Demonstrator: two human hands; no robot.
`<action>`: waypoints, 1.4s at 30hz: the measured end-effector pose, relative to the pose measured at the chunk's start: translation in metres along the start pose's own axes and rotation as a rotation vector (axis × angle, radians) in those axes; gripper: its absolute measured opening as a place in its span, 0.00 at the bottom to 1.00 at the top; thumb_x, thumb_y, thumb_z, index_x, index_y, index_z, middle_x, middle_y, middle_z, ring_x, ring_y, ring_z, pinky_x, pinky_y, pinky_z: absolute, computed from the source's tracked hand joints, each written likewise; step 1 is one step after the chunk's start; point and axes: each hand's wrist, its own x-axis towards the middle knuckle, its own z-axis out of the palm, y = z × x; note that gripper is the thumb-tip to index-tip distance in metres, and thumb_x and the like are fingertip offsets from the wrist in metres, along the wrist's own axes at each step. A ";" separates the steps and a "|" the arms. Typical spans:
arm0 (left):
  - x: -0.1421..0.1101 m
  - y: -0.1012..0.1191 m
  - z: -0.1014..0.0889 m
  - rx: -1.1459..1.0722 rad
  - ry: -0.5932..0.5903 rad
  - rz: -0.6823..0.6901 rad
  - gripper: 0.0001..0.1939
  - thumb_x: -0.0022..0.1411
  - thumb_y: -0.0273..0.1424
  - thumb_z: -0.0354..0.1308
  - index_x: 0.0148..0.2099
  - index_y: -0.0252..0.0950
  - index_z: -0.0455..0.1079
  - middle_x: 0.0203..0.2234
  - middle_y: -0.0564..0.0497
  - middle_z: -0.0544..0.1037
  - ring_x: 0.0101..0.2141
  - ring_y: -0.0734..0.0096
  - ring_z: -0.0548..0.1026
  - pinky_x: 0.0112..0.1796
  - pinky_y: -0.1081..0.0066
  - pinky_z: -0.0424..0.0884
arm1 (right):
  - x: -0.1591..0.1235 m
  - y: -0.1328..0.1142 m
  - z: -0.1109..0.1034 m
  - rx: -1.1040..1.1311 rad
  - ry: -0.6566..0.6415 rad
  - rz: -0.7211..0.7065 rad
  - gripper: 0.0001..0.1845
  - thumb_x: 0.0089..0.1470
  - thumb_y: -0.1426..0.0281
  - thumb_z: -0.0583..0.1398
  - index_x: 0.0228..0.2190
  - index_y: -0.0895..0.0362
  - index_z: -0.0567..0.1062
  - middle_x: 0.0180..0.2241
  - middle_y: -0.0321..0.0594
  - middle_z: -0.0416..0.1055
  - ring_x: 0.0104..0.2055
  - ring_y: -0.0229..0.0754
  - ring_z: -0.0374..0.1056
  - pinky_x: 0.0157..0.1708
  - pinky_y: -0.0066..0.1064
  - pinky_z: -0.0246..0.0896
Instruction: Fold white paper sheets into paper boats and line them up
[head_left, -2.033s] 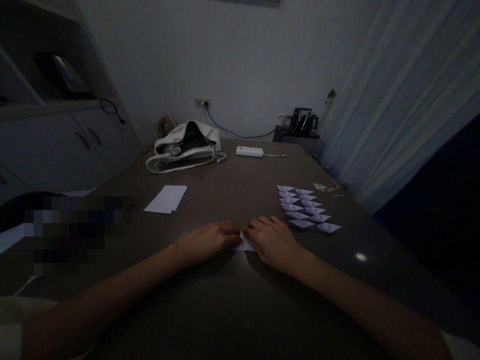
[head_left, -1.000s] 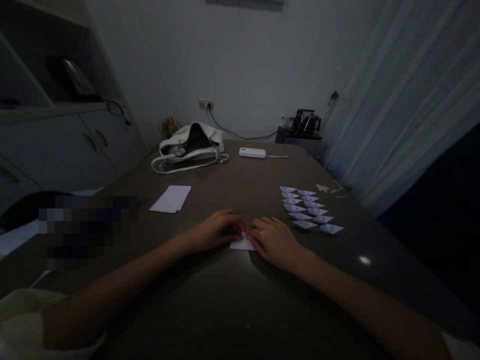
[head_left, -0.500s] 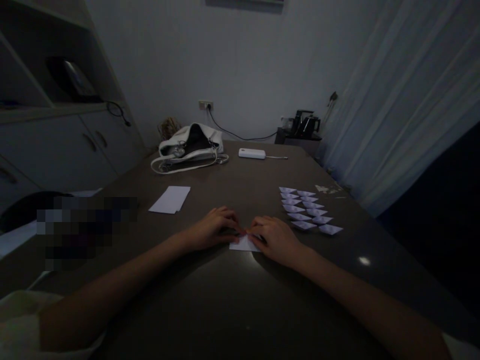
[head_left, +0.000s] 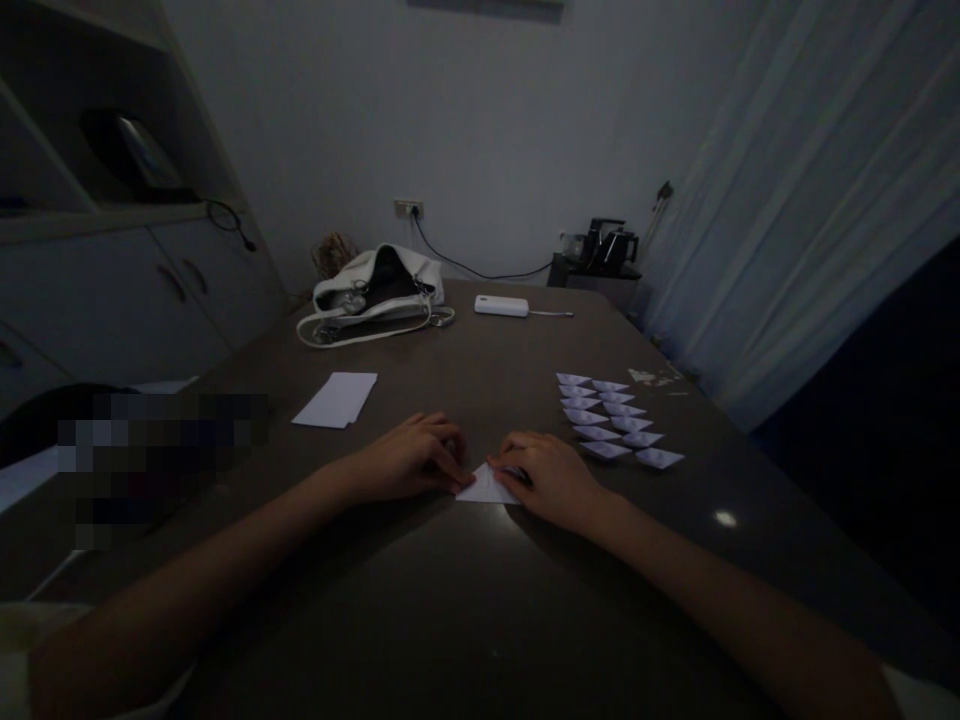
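A small white sheet of paper (head_left: 487, 488), folded to a point at its far side, lies on the table before me. The fingers of my left hand (head_left: 417, 457) are closed at its left corner, thumb and fingertips together on the edge. My right hand (head_left: 551, 477) covers the right part of the paper, its bent fingers pressing near the top point and on the right slope. That right part is hidden under the hand. To the right stand several folded paper boats (head_left: 606, 420) in two rows. A stack of white paper (head_left: 336, 400) rests to the left.
Toward the back of the brown table (head_left: 480, 600) are a white handbag (head_left: 379, 290) and a white power bank (head_left: 502, 306) with a short cable. Paper scraps (head_left: 654, 377) lie near the right edge. A black kettle (head_left: 615, 248) stands beyond the far right corner.
My left hand has slid from the top point of the folded paper down to its left corner, baring the left slope. The right hand has stayed almost in place.
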 end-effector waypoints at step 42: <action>-0.001 0.020 0.006 0.043 0.046 0.147 0.13 0.63 0.30 0.54 0.49 0.44 0.72 0.45 0.48 0.74 0.44 0.63 0.69 0.43 0.64 0.59 | 0.005 0.006 0.008 0.446 0.155 0.460 0.06 0.47 0.69 0.64 0.28 0.60 0.76 0.26 0.41 0.75 0.25 0.37 0.69 0.24 0.26 0.59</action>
